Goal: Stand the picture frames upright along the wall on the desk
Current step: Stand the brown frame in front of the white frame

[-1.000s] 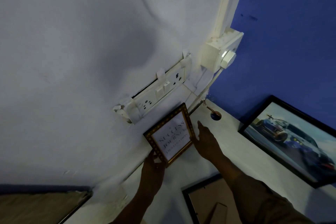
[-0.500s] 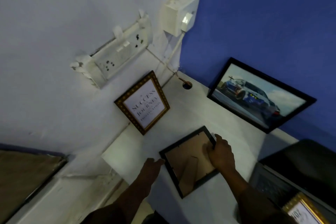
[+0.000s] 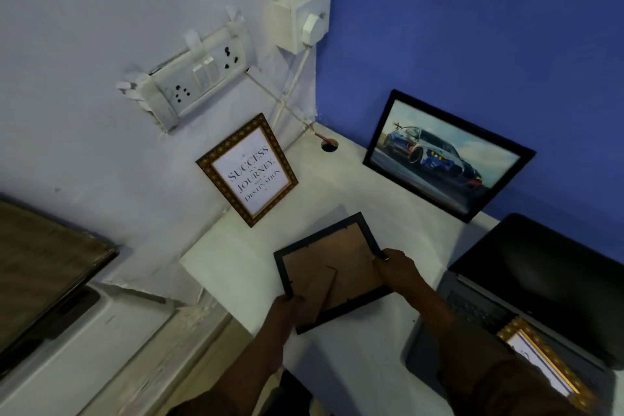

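Both our hands grip the black frame (image 3: pixel 332 272), its brown back up: our left hand (image 3: pixel 289 309) pinches the near left corner, our right hand (image 3: pixel 396 268) clamps the right edge. It is at the middle of the desk (image 3: pixel 354 365), though we cannot tell whether it touches the top. Going down in size: the laptop (image 3: pixel 540 284) at right, the car picture (image 3: pixel 445 154) leaning on the blue wall (image 3: pixel 489 27), the gold frame (image 3: pixel 248 170) upright against the white wall (image 3: pixel 101 44), another gold frame (image 3: pixel 543 361) lying on the laptop.
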`<state>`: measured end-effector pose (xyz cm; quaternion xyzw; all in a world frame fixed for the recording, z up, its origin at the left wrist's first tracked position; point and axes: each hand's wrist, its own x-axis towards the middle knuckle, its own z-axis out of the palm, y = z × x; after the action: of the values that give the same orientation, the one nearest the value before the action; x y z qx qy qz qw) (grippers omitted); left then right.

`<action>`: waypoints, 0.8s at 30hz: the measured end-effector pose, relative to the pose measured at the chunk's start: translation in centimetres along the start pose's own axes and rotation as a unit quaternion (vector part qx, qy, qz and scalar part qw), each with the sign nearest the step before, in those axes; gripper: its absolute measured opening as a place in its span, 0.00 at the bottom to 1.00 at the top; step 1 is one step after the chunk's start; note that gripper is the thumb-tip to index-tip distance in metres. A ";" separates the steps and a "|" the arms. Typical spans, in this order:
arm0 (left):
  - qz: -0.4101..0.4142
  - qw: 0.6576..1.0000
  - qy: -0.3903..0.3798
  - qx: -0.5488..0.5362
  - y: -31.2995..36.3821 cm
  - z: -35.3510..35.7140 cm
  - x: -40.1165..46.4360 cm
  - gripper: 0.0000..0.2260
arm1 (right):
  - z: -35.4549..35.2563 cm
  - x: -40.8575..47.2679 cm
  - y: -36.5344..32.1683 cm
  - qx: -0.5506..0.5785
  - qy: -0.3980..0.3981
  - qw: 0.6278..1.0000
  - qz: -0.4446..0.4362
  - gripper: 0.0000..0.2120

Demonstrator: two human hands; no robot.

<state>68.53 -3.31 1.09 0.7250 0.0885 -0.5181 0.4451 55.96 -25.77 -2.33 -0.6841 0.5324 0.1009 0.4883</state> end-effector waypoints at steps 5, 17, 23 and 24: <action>0.162 0.941 0.083 0.284 -1.6 1.5 -0.1 0.36 | -1.3 -2.8 -2.9 0.027 -0.001 0.997 -0.077 0.18; 0.448 0.739 0.216 0.455 -0.2 5.5 -5.3 0.24 | -8.1 -13.1 -9.2 0.171 0.047 0.974 -0.141 0.10; 0.445 0.871 0.112 0.174 1.8 7.9 -8.8 0.10 | -10.1 -16.0 -7.9 0.219 0.124 0.956 -0.153 0.24; 0.416 0.899 0.074 0.117 2.0 8.1 -9.2 0.11 | -10.6 -16.1 -6.9 0.190 0.153 0.956 -0.165 0.26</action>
<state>60.12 -7.43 9.27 0.7788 -0.2495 -0.2374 0.5242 50.98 -24.18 17.48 -0.6639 0.4901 -0.1900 0.5320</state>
